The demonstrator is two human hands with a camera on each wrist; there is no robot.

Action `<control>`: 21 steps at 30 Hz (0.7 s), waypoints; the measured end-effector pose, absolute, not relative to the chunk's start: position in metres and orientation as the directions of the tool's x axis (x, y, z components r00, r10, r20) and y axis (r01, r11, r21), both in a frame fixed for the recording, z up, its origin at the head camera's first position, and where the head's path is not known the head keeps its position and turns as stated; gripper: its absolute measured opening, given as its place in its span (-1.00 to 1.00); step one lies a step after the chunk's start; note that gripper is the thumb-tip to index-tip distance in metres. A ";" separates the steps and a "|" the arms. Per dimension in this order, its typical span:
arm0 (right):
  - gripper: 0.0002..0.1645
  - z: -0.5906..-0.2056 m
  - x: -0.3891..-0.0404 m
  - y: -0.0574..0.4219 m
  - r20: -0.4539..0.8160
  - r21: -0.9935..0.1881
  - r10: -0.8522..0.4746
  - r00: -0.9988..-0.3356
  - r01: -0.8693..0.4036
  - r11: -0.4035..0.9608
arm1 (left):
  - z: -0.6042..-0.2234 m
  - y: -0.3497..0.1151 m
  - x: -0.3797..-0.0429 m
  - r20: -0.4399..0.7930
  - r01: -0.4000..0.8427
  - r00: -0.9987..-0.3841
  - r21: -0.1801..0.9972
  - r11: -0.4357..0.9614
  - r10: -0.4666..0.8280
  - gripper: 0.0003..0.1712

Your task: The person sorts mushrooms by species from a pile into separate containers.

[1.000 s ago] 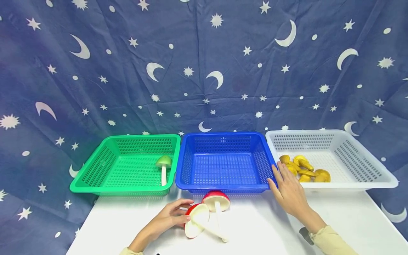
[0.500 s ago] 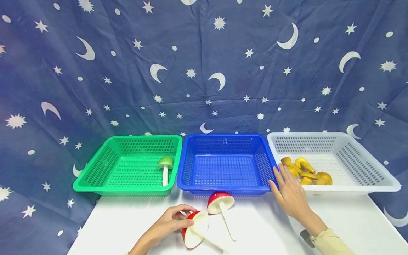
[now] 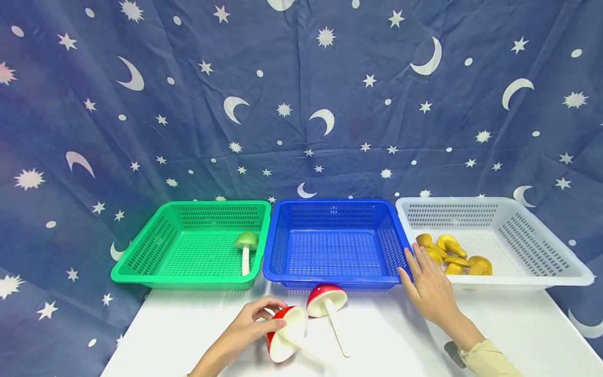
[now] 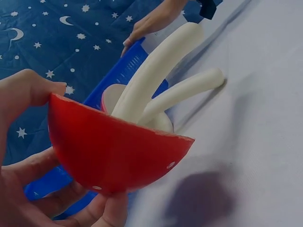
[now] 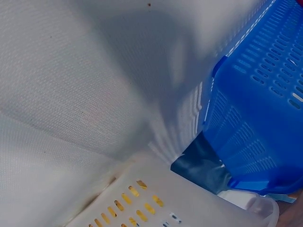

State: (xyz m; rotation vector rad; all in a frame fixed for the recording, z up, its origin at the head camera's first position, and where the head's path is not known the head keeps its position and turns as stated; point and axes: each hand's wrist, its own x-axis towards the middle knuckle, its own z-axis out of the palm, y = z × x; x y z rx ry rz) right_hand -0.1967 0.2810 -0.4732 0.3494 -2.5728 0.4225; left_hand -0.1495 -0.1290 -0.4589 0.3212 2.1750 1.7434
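My left hand pinches the rim of a red-capped toy mushroom, thumb on the pale underside and fingers behind the cap. In the left wrist view this mushroom's red cap faces the camera, its thick cream stem pointing up and right. A second red-capped mushroom lies on the white table against the front of the blue basket, its stem toward me. My right hand rests with straight fingers where the blue basket meets the white basket.
A green basket at the left holds a green-capped mushroom with a white stem. Several yellow mushrooms lie in the white basket. A dark blue cloth with moons and stars hangs behind the baskets.
The left hand has drawn its mushroom slightly left, apart from the second one, and lifted it a little lately. The second mushroom has shifted slightly right. The right hand has stayed put.
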 end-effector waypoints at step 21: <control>-0.33 -0.473 -0.197 0.281 0.504 -0.228 -0.162 -0.849 -0.311 0.923 | -0.415 -0.119 -0.160 -0.044 0.005 -0.984 0.962 0.273 0.175 -0.62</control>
